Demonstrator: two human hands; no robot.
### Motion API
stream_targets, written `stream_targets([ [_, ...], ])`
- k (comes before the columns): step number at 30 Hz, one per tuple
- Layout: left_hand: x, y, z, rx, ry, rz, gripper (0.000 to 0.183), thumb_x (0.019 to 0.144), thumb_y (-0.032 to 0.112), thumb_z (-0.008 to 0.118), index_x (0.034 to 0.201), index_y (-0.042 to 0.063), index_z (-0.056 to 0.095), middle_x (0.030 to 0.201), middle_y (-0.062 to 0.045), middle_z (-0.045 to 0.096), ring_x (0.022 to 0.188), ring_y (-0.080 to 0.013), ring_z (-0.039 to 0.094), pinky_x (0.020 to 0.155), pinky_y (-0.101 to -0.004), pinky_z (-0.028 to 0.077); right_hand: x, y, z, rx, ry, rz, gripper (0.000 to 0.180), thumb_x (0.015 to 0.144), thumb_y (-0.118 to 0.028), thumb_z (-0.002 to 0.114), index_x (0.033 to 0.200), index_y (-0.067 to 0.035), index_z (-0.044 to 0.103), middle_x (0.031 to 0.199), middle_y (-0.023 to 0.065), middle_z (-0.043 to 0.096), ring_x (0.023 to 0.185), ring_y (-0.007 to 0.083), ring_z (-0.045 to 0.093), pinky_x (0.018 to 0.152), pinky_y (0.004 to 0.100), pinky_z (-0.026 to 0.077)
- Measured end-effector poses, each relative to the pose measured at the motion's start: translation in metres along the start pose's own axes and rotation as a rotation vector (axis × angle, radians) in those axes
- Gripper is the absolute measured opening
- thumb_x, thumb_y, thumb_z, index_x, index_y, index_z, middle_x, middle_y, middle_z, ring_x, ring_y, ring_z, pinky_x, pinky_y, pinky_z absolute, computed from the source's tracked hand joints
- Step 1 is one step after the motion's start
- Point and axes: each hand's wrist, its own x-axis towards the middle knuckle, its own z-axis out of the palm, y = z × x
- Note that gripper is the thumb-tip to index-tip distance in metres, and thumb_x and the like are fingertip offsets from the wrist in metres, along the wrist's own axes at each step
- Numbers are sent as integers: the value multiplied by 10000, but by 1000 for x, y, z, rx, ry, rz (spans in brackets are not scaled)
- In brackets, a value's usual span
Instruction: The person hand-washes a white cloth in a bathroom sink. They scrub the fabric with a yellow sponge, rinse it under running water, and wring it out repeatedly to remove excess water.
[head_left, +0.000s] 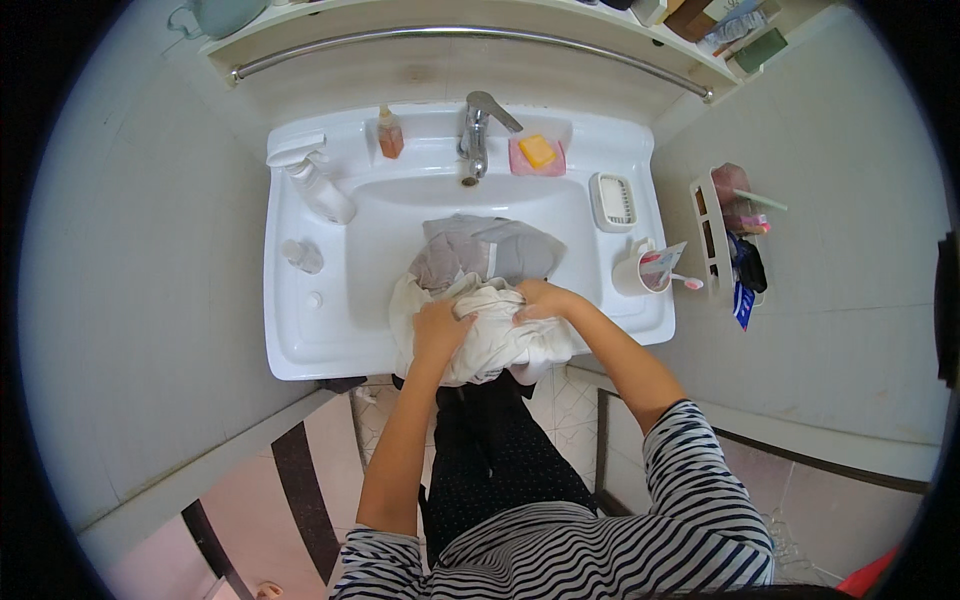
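A bunched white cloth garment (499, 330) lies over the front edge of a white washbasin (375, 285). My left hand (440, 328) grips its left side, the thumb pointing inward. On the right, my right hand (545, 300) holds a fold of the same garment, its fingertips partly hidden in the cloth. Beyond both hands, a grey part of fabric (517, 247) with a pale strip spreads into the bowl; whether it belongs to the white garment I cannot tell. The chrome faucet (474, 139) stands behind the bowl.
On the basin's left are a spray bottle (319, 191) and a small clear bottle (302, 256); a pump bottle (390, 135) stands behind. Yellow soap (537, 151), a white soap dish (613, 202) and a toothbrush cup (641, 274) sit on the right. A wall rack (709, 232) is farther right.
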Motion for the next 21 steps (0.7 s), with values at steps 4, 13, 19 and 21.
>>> stream_targets([
  [4,-5,0,6,-28,244,-35,344,836,248,618,1086,16,579,1088,-151,603,1041,-334,537,874,-430,411,4,9,24,155,405,-44,336,753,-256,678,984,-18,620,839,171,663,802,292,630,744,371,482],
  [13,-64,4,19,152,270,268,457,843,169,560,1240,-43,480,1265,-168,500,1236,-305,435,988,-402,372,20,-60,96,-581,545,-7,361,862,-323,539,664,-40,645,669,156,637,621,331,640,574,454,504],
  [19,-62,1,27,174,343,229,540,830,190,544,1292,-70,441,1335,-208,460,1275,-339,405,1062,-429,316,56,-41,94,-501,544,38,358,843,-297,546,616,-47,665,645,174,636,596,341,640,544,452,509],
  [21,-60,-2,23,178,351,212,545,827,195,539,1288,-79,444,1331,-215,463,1280,-345,398,1069,-438,305,28,-66,101,-477,487,29,346,825,-300,556,619,-49,674,637,185,636,586,353,639,549,459,514],
])
